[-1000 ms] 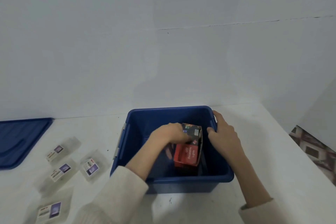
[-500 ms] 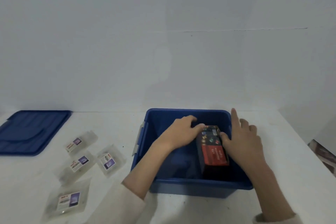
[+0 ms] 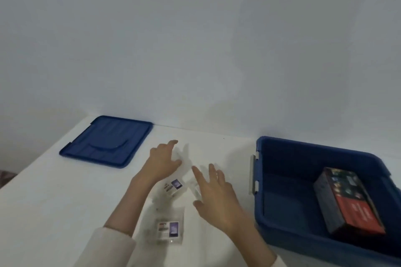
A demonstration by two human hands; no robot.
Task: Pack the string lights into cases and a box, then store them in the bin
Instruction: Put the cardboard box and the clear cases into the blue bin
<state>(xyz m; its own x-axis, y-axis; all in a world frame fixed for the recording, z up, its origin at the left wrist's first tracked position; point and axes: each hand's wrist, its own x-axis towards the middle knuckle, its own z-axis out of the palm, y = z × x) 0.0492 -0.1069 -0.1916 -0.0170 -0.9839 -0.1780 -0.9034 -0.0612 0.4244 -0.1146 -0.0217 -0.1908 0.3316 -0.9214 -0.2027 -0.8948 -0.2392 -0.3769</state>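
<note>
The blue bin (image 3: 258, 182) stands at the right of the white table, with a black and red string light box (image 3: 349, 201) lying inside it. Several clear plastic cases lie on the table between my hands; one labelled case (image 3: 169, 232) is nearest me and another (image 3: 173, 187) is just beyond it. My left hand (image 3: 162, 160) hovers over the far cases with its fingers spread. My right hand (image 3: 217, 195) is spread above the cases' right side. Neither hand holds anything. Some cases are hidden under my hands.
The blue bin lid (image 3: 106, 141) lies flat at the back left of the table, near the wall. The table's left edge (image 3: 32, 162) runs diagonally at the left. A grey wall stands right behind the table.
Both hands have let go of the box and left the bin, moving left to above the clear cases. The box now lies in the bin's right side. The view has swung left.
</note>
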